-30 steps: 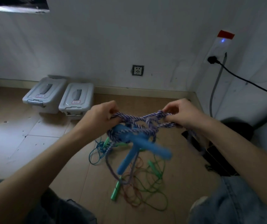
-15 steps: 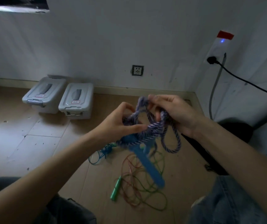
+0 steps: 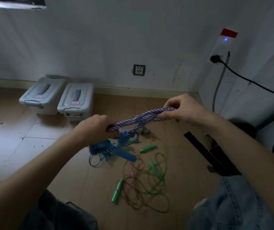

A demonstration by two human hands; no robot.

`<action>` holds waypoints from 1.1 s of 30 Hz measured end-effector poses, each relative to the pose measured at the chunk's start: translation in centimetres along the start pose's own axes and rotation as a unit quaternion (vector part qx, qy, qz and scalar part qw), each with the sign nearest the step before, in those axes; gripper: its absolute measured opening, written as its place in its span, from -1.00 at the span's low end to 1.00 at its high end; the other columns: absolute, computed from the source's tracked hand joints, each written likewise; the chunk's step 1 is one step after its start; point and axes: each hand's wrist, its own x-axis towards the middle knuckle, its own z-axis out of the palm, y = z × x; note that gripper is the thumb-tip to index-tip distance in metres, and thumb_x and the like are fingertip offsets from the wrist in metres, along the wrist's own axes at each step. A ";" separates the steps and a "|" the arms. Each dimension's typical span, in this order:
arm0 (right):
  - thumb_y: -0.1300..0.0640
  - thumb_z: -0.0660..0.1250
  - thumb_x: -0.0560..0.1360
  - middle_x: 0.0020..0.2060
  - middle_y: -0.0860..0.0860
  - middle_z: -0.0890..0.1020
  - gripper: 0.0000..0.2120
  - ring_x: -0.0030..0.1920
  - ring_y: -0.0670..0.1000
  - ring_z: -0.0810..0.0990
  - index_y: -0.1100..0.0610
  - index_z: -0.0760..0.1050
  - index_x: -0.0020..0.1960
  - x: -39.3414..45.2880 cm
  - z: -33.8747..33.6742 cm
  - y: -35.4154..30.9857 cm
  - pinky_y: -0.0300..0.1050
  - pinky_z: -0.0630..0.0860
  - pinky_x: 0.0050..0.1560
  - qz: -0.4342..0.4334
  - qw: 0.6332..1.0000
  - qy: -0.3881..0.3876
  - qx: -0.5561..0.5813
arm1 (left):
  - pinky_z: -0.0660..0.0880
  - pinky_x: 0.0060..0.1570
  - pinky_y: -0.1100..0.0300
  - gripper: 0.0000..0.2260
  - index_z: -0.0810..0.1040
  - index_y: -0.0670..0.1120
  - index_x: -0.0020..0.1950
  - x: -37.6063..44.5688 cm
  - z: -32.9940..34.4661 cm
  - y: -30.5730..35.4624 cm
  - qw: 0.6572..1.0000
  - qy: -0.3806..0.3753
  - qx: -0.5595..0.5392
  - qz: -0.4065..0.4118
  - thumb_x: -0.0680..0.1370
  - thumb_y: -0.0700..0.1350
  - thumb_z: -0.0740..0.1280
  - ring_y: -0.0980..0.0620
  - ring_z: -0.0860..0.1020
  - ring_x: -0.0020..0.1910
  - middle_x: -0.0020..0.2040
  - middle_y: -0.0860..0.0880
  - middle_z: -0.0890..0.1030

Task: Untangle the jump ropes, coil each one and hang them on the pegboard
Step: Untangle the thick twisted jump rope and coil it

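Observation:
A purple-and-white braided jump rope is stretched in a doubled bundle between my hands above the floor. My left hand grips its lower left end, and my right hand pinches its upper right end. Two blue handles and more braided loops hang below my left hand. On the wooden floor underneath lie a thin green rope with green handles, a thin red rope tangled with it, and a thin blue rope. No pegboard is in view.
Two grey lidded plastic boxes stand by the far wall. A wall socket sits above the skirting. A black cable runs from a plug on the right wall. Dark objects lie on the floor at right. My knees fill the bottom corners.
My hands have drawn apart, the right one moving right and the left one down-left, pulling the braided rope from a bunched clump into a taut bundle. The blue handles have swung lower left.

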 end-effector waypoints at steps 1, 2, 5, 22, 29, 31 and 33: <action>0.11 0.49 0.35 -0.42 -0.13 0.57 -0.88 -0.37 -0.15 0.49 -0.02 0.55 -0.29 0.2 0.3 0.1 -0.30 0.43 -0.40 -0.020 0.999 0.019 0.022 | 0.51 -0.10 0.12 -0.79 0.56 -0.10 -0.04 0.1 0.4 0.0 0.999 0.001 0.032 0.001 0.50 0.03 0.30 -0.02 0.57 -0.10 -0.07 -0.05 0.61; 0.14 0.44 0.40 -0.37 -0.12 0.58 -0.87 -0.33 -0.14 0.52 -0.04 0.55 -0.27 0.4 0.5 0.2 -0.33 0.46 -0.38 -0.030 0.997 0.050 0.058 | 0.50 -0.06 0.09 -0.76 0.55 -0.11 0.00 0.1 0.8 -0.1 0.999 -0.008 0.053 -0.001 0.50 0.04 0.30 -0.05 0.57 -0.06 -0.02 -0.07 0.60; 0.20 0.32 0.51 -0.39 -0.08 0.56 -0.82 -0.45 -0.19 0.49 0.00 0.56 -0.24 0.6 0.0 0.3 -0.38 0.41 -0.47 -0.030 0.974 0.171 0.146 | 0.42 -0.18 0.32 -0.75 0.56 -0.04 0.10 0.0 1.1 0.1 0.997 -0.060 0.039 0.006 0.48 0.04 0.33 0.05 0.53 -0.11 -0.05 0.00 0.59; 0.15 0.40 0.44 -0.29 -0.04 0.59 -0.94 -0.32 -0.18 0.53 0.02 0.54 -0.18 -0.1 2.9 -0.6 -0.29 0.46 -0.29 -0.070 0.995 -0.056 0.054 | 0.44 -0.42 0.40 -0.86 0.53 0.09 -0.26 -0.9 -1.5 2.4 0.962 0.053 -0.265 0.042 0.50 -0.01 0.30 0.20 0.52 -0.44 -0.40 -0.03 0.59; 0.19 0.28 0.51 -0.37 -0.03 0.66 -0.77 -0.34 -0.08 0.62 0.09 0.59 -0.28 0.2 1.6 -0.1 -0.26 0.54 -0.32 0.038 0.947 -0.015 0.319 | 0.44 -0.19 0.15 -0.73 0.54 -0.08 0.02 0.1 0.3 0.0 0.994 -0.014 0.065 -0.084 0.57 0.07 0.17 0.00 0.50 -0.20 -0.19 -0.02 0.51; 0.24 0.16 0.57 -0.46 -0.03 0.64 -0.73 -0.44 -0.08 0.61 0.15 0.51 -0.26 0.4 0.5 -0.2 -0.31 0.50 -0.47 0.091 0.908 0.074 0.401 | 0.46 -0.13 0.15 -0.74 0.55 -0.12 0.07 0.2 0.3 -0.5 0.993 -0.038 0.025 -0.109 0.58 0.01 0.18 -0.02 0.52 -0.15 -0.13 -0.06 0.56; 0.20 0.09 0.60 -0.49 -0.01 0.62 -0.72 -0.50 -0.04 0.61 0.15 0.41 -0.26 0.2 0.2 -0.3 -0.31 0.47 -0.54 0.121 0.879 0.086 0.453 | 0.46 -0.07 0.18 -0.81 0.57 -0.08 0.10 0.3 0.1 -0.8 0.996 -0.048 -0.015 -0.079 0.56 -0.08 0.24 0.01 0.53 -0.10 -0.04 -0.04 0.59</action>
